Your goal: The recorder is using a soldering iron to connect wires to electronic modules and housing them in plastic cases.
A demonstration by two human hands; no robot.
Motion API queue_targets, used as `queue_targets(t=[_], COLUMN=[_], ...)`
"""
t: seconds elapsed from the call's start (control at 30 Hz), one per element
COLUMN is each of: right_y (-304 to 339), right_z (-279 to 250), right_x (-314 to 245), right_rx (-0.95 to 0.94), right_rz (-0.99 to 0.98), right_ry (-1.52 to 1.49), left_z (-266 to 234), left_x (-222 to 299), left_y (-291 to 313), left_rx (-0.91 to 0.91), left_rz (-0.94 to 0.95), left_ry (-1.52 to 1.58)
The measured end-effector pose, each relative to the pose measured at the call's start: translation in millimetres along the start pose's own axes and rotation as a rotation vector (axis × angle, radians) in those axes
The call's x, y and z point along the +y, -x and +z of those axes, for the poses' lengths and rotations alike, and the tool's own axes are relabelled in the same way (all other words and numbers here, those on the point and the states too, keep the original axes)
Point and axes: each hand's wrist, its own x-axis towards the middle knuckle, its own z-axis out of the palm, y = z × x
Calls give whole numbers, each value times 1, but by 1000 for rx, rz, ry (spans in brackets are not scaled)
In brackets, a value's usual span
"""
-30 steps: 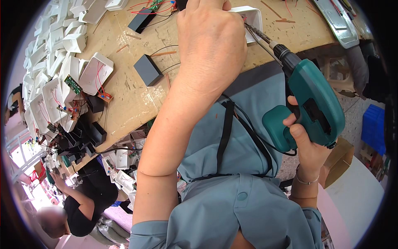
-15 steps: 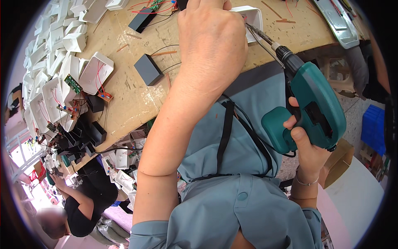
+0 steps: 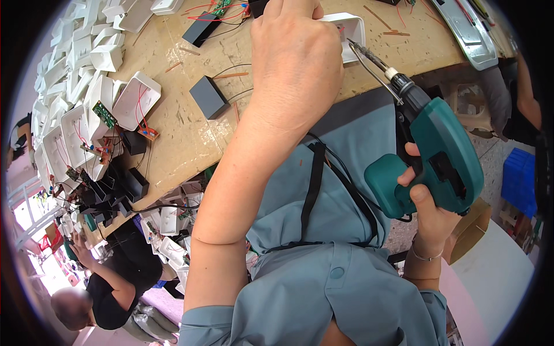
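Observation:
My right hand (image 3: 430, 199) is wrapped round the handle of a green soldering gun (image 3: 450, 153), its thumb and fingers closed about the grip. The gun's metal tip, with a thin curved feed tube beside it, points up and left at the inside of a white plastic case (image 3: 352, 32). Just left of that case, my left hand (image 3: 297, 55) is closed with its back to me. Its fingertips are hidden at the top edge, so what they pinch cannot be made out. Beside those fingers part of a black box (image 3: 257, 7) shows.
White cases (image 3: 75, 63) are heaped at the left of the bench (image 3: 179, 132), with wired circuit boards (image 3: 104, 115) and black boxes. A dark grey box (image 3: 209, 97) lies left of my wrist. A metal tray (image 3: 470, 34) stands far right. Another person (image 3: 115, 277) works at lower left.
The soldering gun has come slightly down and to the right, its tip drawing back a little from the white case. My left hand has hardly moved.

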Motion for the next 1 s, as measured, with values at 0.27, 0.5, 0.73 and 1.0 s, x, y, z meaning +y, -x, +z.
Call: queue_targets(t=[0.27, 0.5, 0.73, 1.0], right_y=[5, 3, 2, 4], right_z=[-12, -14, -14, -15], right_x=[3, 6, 7, 6], right_rx=[35, 65, 45, 60], right_rz=[-104, -164, -169, -144], right_ry=[-55, -72, -72, -65], left_z=[25, 11, 19, 11], left_x=[-25, -9, -8, -6], left_y=[3, 34, 34, 32], left_rx=[646, 122, 273, 219], left_rz=[545, 173, 109, 71], left_ry=[13, -84, 19, -119])
